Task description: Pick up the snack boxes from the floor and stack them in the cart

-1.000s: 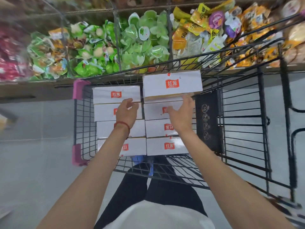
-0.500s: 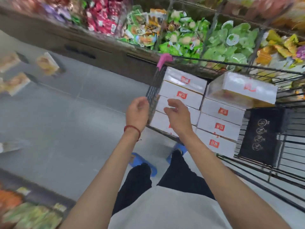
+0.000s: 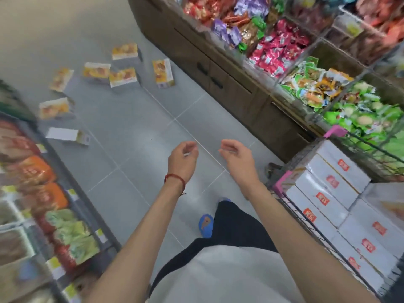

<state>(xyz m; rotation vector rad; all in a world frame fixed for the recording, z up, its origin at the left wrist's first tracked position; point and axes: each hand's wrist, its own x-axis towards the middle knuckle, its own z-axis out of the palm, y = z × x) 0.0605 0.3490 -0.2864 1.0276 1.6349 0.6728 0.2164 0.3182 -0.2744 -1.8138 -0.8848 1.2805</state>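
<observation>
Over the grey tiled floor, mid-aisle, both hands are held out in the air and carry nothing.
- Left hand: grip slack, fingers loosely curled and pinching nothing. Red cord bracelet at the wrist.
- Right hand: grip likewise slack, fingers half bent, palm turned toward the left hand, holding nothing. The two hands are near each other but apart.
- Snack boxes: seven visible, scattered on the floor at 10 to 11 o'clock from the hands, well apart from them. Most show an orange-yellow printed face. One white-faced box lies flat at 9 o'clock, close to the left-side shelf.
- Cart: black wire with pink corner pieces, at 3 to 5 o'clock, just beside the right forearm. White boxes with red labels sit inside it in two stacked columns.
- Display bins of bagged snacks run along 1 to 2 o'clock.
- Motion blur softens the print on all boxes; text unreadable.
</observation>
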